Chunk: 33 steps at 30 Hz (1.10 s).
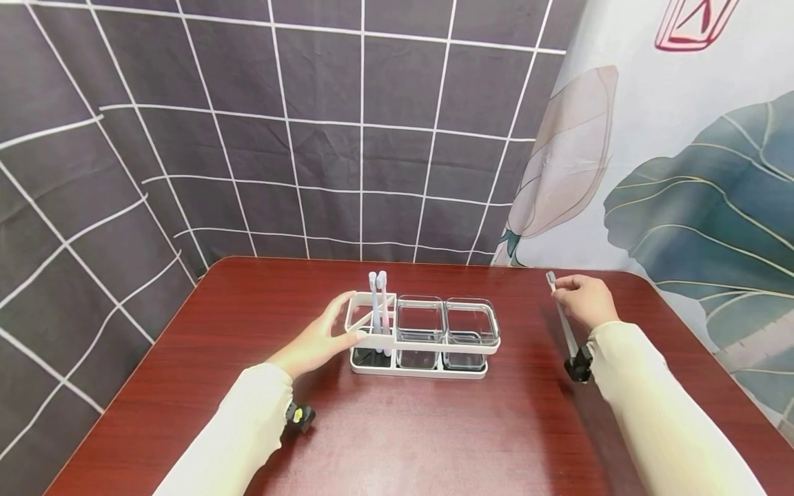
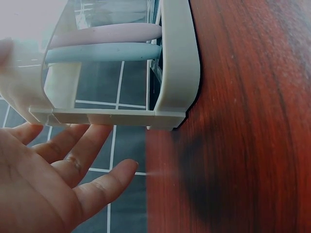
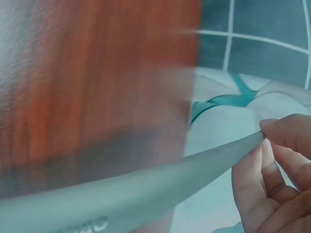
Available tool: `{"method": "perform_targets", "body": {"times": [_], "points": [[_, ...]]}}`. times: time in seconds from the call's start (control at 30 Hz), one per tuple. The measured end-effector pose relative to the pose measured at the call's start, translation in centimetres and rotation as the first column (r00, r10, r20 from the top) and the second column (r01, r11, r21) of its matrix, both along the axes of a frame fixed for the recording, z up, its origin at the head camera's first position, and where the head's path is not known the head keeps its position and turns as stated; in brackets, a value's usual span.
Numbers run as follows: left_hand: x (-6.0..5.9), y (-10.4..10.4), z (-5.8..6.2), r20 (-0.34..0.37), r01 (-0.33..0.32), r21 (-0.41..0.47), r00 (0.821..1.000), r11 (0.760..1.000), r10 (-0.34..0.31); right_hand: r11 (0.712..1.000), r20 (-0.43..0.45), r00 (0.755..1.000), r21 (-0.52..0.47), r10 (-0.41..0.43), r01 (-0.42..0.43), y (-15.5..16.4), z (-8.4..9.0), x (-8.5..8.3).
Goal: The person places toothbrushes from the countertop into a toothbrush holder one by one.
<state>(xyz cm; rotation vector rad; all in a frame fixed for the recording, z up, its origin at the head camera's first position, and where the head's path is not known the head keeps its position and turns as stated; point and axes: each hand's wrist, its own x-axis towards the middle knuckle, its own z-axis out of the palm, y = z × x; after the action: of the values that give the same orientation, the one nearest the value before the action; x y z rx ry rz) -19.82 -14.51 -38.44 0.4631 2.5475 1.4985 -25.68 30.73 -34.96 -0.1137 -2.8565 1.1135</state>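
Over the red-brown counter (image 1: pixel 434 427), the right hand (image 1: pixel 583 300) pinches a grey toothbrush (image 1: pixel 561 317) near its head; its lower end is hidden, probably behind the wrist camera. Farther left, the left hand (image 1: pixel 316 343) rests flat, fingers (image 2: pixel 92 189) straight, against the white holder (image 1: pixel 428 344), where two toothbrushes (image 1: pixel 380 303) stand upright in the left compartment.

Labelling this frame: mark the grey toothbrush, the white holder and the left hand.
grey toothbrush (image 1: pixel 563 324), head view, middle of its handle.
white holder (image 1: pixel 428 342), head view, front rail.
left hand (image 1: pixel 314 344), head view, back of the hand.
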Motion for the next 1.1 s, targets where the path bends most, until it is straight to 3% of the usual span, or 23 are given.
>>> {"method": "perform_targets", "body": {"times": [0.27, 0.53, 0.87, 1.1], "points": [[0.0, -0.1, 0.1, 0.013, -0.007, -0.006, 1.0, 1.0, 0.007, 1.0, -0.091, 0.996, 0.006, 0.008, -0.007, -0.9, 1.8, 0.0], [0.0, 0.0, 0.2, 0.016, -0.005, -0.007, 1.0, 1.0, 0.005, 0.995, -0.162, 0.986, -0.1, -0.028, 0.012, -2.1, 3.6, 0.4], [0.1, -0.1, 0.2, 0.008, -0.011, -0.02, 1.0, 1.0, 0.011, 0.968, -0.274, 0.961, -0.248, -0.041, -0.029, -3.8, 5.5, 1.0], [0.1, 0.0, 0.2, 0.01, -0.008, -0.014, 1.0, 1.0, 0.008, 0.931, -0.348, 0.936, -0.357, -0.054, -0.079, -5.1, 6.3, 1.6]]}}
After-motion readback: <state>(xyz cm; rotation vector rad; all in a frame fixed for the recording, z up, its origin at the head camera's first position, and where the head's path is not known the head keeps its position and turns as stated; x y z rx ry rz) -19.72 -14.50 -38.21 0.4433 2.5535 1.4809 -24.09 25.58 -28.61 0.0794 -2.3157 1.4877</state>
